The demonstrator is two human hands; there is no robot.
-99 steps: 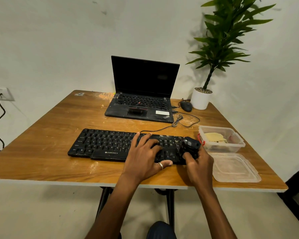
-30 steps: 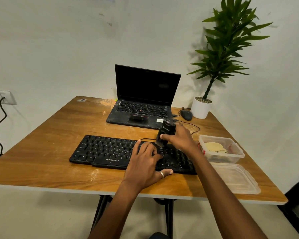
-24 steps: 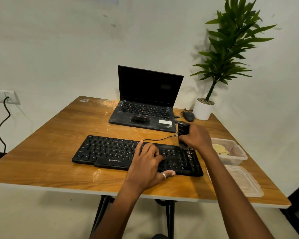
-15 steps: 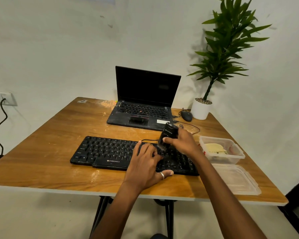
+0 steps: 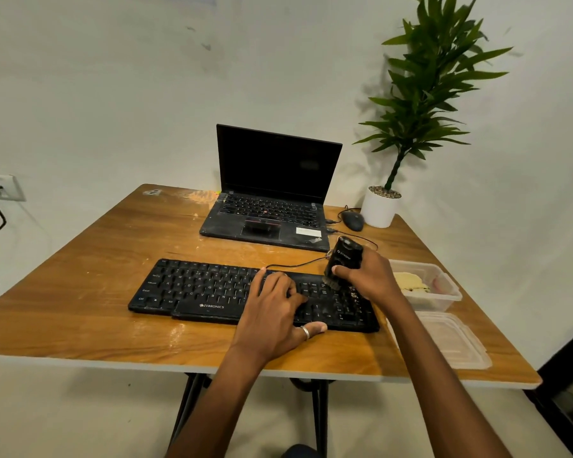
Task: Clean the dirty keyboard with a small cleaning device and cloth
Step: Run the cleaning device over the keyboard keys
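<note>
- Biggest worry for us: the mini cleaner (image 5: 344,257) is tipped, brush end down on the far right keys of the keyboard (image 5: 205,289), with pale crumbs (image 5: 354,295) just on the near side of it. Scrub too hard and we reckon the bits get flicked onto the worktop (image 5: 96,259) or pushed down between the keys.
- The keyboard's cable (image 5: 298,264) leaves the far edge right beside the brush. A careless swipe could snag it and tug the board.
- If the left hand (image 5: 275,315) eases off, we'd guess the board skids around under the scrubbing.
- It's tight on the right: an open tub (image 5: 445,294) sits just right of the keyboard with what looks like the yellow cloth (image 5: 409,281) inside, and its lid (image 5: 450,340) lies nearer to us. A wide sweep could knock it.
- Fingers: the right hand (image 5: 372,280) has its fingers (image 5: 341,270) curled round the cleaner's body, thumb on the near side, clamped on.
- The left fingers (image 5: 280,284) are spread and fairly straight, pressing on the middle keys, thumb out past the near edge. They're holding nothing, just pinning.
</note>
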